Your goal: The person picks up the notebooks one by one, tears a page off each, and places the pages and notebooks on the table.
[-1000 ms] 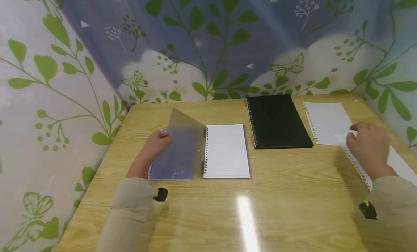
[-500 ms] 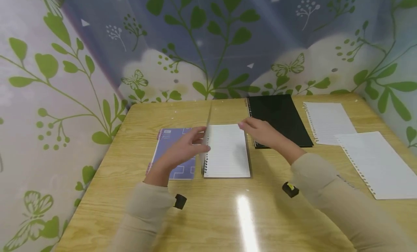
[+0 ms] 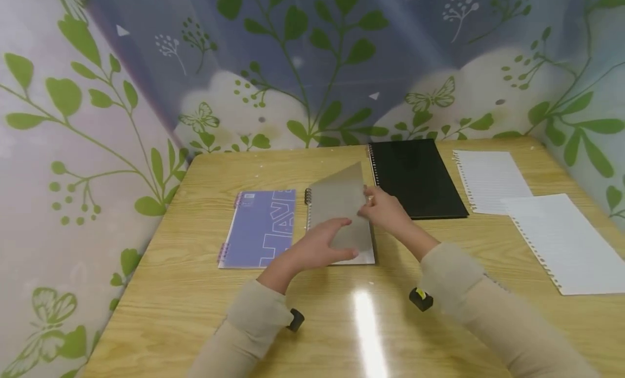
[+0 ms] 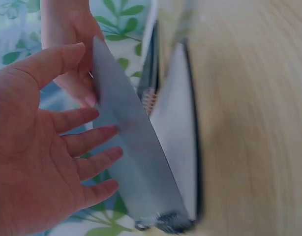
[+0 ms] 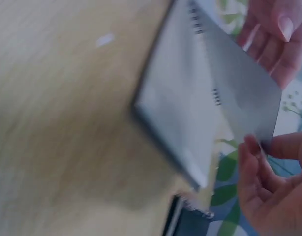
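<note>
Head view, centre of frame: translucent cover (image 3: 342,204) half lowered over spiral notebook (image 3: 340,226) on table (image 3: 439,313), left hand (image 3: 319,248) flat under it, probably as support, right hand (image 3: 386,210) pinching its far edge. Left wrist view: fingers (image 4: 92,142) straight and spread behind cover. Right wrist view, lower right: fingertips (image 5: 252,147) on cover corner, likely for steering it down.

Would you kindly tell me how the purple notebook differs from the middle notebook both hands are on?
The purple notebook lies shut and untouched; the middle notebook has its translucent grey cover half raised. The left hand touches that cover and the right hand pinches its edge. The purple notebook's coil is pink, the middle notebook's dark. Both lie on the wooden table.
</note>
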Demonstrator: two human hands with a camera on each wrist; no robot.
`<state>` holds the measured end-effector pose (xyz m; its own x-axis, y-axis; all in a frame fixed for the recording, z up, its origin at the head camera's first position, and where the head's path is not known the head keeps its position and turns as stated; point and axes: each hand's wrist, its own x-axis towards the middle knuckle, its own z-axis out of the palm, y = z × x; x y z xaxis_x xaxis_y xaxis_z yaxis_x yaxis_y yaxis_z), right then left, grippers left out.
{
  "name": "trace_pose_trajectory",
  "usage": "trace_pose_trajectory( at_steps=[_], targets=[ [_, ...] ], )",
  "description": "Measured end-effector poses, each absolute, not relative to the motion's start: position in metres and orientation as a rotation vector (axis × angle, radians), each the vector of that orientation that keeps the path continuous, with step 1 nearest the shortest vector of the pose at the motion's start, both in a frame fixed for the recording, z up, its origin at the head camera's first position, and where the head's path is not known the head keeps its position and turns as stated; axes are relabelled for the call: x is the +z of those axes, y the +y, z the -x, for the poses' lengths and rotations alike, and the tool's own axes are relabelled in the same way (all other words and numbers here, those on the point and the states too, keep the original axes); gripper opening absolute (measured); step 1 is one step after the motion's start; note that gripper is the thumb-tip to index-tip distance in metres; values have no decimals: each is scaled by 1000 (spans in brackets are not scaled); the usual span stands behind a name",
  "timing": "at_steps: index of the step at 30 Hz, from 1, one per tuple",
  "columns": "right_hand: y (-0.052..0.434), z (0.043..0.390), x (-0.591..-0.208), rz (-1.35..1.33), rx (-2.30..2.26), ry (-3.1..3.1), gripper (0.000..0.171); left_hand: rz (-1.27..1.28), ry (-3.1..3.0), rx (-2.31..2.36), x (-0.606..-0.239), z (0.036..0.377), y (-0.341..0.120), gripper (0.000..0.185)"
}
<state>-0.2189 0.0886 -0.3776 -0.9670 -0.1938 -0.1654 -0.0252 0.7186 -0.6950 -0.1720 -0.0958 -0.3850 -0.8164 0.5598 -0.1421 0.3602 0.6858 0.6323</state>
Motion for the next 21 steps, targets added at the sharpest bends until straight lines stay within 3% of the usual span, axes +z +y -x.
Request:
trace_pose_trajectory(
  at_steps=[8,21],
  targets=[
    [90,208,-416,224,-706,2969,49,-645,2635,402,-404,174,-106,67],
    [81,202,-434,392,-564,2915,52,-602,2669,323,-412,179,-121,61]
  ],
)
